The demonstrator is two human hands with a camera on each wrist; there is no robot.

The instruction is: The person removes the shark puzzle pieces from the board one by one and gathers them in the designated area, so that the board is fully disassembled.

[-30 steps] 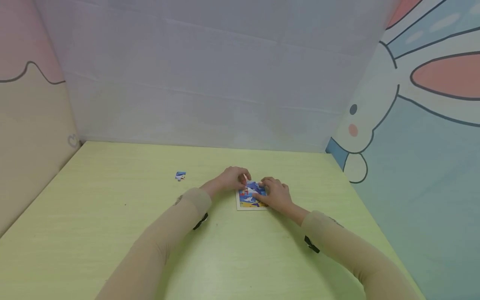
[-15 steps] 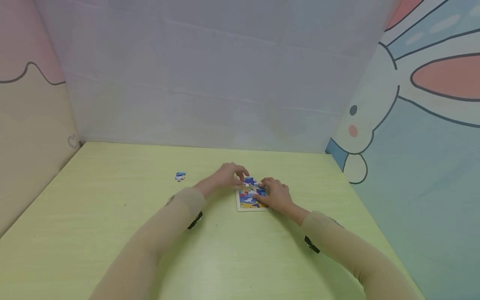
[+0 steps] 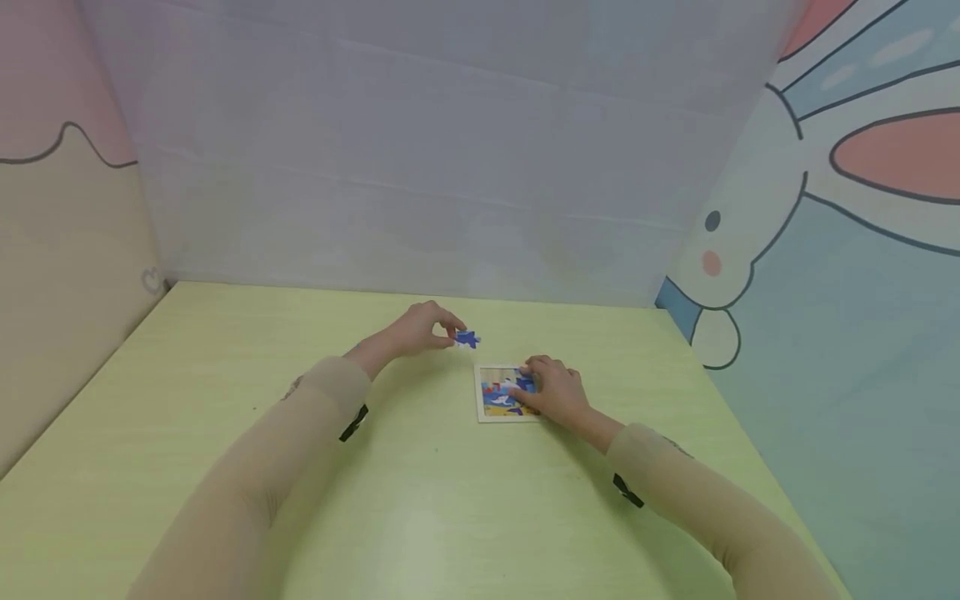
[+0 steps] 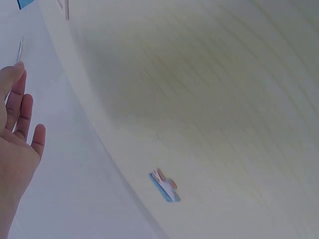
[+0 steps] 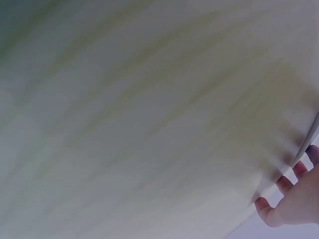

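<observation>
My left hand (image 3: 415,331) pinches a blue-and-white jigsaw piece (image 3: 467,339) between thumb and fingertips, above the table behind the puzzle. In the left wrist view the left hand (image 4: 17,119) shows this piece edge-on as a thin sliver (image 4: 20,49). To the right, my right hand (image 3: 557,390) holds the framed jigsaw puzzle (image 3: 497,402) by its right side, thumb lying over the picture. A bare beige gap shows at the puzzle's upper left. In the right wrist view, the right hand (image 5: 294,196) has its fingers bent at the board's thin edge (image 5: 306,142).
A loose jigsaw piece (image 4: 165,185) lies on the table in the left wrist view; the left arm hides it in the head view. The pale yellow-green table (image 3: 420,500) ends at a grey back wall (image 3: 405,167). A rabbit-printed wall (image 3: 847,333) stands at the right.
My left hand has lifted the blue piece out of the puzzle's upper left and carried it up and left. The right hand stays on the puzzle.
</observation>
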